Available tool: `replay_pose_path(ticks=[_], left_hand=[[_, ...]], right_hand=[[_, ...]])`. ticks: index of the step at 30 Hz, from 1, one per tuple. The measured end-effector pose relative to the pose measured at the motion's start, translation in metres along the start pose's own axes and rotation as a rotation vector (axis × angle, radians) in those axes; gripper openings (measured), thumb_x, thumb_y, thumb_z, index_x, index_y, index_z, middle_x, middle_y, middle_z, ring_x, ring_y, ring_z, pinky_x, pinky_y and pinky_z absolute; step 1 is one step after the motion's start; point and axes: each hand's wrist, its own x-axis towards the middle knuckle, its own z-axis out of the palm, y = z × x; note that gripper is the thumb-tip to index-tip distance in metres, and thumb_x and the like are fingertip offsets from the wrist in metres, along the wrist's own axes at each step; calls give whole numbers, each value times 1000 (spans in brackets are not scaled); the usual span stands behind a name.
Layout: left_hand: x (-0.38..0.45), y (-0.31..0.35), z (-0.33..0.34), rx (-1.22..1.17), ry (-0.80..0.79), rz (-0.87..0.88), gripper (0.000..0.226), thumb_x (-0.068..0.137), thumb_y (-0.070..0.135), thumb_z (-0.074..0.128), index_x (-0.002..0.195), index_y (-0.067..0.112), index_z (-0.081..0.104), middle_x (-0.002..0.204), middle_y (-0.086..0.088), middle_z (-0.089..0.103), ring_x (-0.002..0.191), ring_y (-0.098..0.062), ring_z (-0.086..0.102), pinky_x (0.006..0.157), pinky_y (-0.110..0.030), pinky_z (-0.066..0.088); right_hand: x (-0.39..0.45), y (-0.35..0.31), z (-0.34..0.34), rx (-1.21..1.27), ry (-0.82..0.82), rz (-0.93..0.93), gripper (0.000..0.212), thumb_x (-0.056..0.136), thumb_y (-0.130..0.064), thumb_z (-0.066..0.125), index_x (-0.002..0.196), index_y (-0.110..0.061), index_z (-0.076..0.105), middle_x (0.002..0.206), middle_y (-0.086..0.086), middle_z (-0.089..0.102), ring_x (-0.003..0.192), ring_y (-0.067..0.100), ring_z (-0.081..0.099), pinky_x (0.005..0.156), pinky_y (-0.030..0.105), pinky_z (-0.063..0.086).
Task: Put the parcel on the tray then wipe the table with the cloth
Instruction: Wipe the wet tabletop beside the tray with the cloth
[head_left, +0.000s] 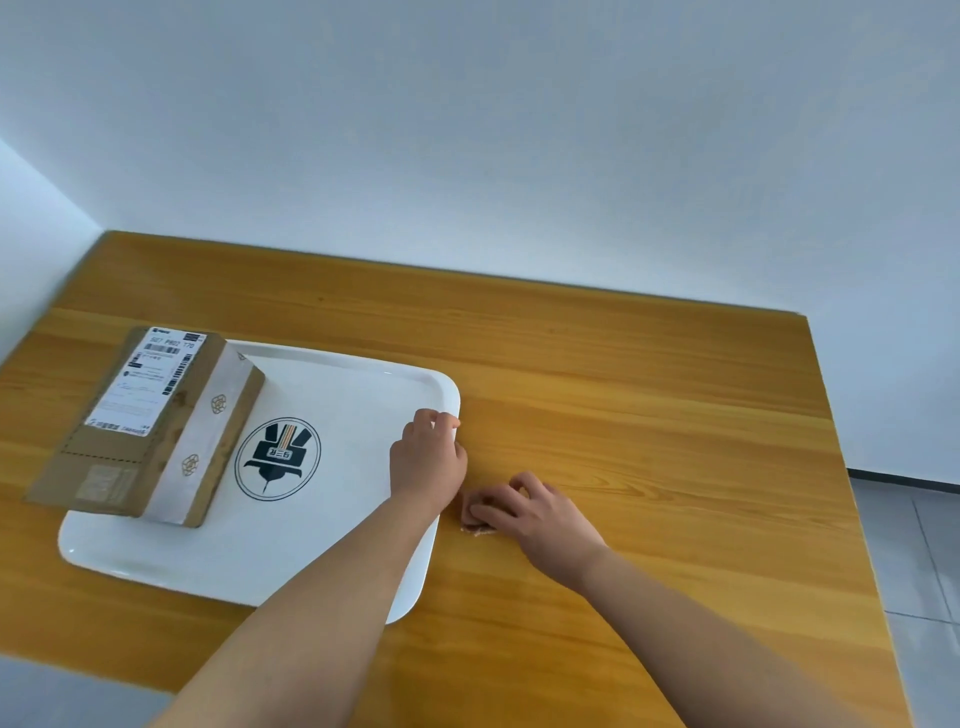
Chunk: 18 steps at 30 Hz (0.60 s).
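Observation:
A brown cardboard parcel (150, 421) with a white shipping label lies on the left part of the white tray (332, 395), which carries a dark round logo. My left hand (428, 457) grips the tray's right rim, fingers curled over the edge. Just to the right, my right hand (530, 514) presses flat on a small pinkish cloth (475, 519) on the wooden table (649, 415). Most of the cloth is hidden under my fingers; it lies right beside the tray's right edge.
The table meets a white wall at the back and on the left. Its right edge drops to a grey tiled floor (914, 561), and the near left corner ends at a grey floor. Bare wood stretches right of and behind the tray.

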Motion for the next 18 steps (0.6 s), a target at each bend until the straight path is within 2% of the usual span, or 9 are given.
replay_pose_path(ticks=[6,9,11,13,16,18], left_hand=[[-5,9,2,22,-22,40,37,96,19,46,132,19,49,137,-5,46,118,-20,52,88,-29,48],[-7,10,5,30,-43,76,37,97,19,46,134,20,48,139,-2,44,122,-20,50,92,-30,48],[-11,10,7,44,-65,96,39,97,19,45,136,19,46,143,-1,42,126,-20,47,95,-31,47],[-14,8,9,67,-76,120,41,97,19,45,139,20,44,147,0,39,131,-20,43,99,-31,45],[-18,8,10,88,-85,150,45,98,19,44,142,20,39,152,0,34,139,-20,34,105,-33,40],[-19,9,10,88,-98,174,47,97,17,42,144,19,37,154,-1,31,142,-20,30,107,-34,37]], right_hand=[[-26,26,-8,-106,-18,-78,67,68,-13,76,126,-30,48,121,-1,58,90,25,58,60,32,55],[-24,45,-19,-90,18,161,75,56,-8,82,119,-29,49,113,4,60,85,27,59,50,32,54],[-16,45,-22,-59,50,359,75,47,-4,87,112,-27,57,105,5,62,81,28,60,40,29,50],[-8,37,-21,-32,85,471,70,43,-1,88,105,-22,64,100,6,62,78,28,59,36,26,45],[-2,16,-10,56,131,515,68,49,1,86,109,-21,62,98,6,60,78,28,56,35,27,46],[-6,-2,-2,91,135,409,68,54,-3,84,112,-26,58,100,2,60,77,26,56,37,28,48]])
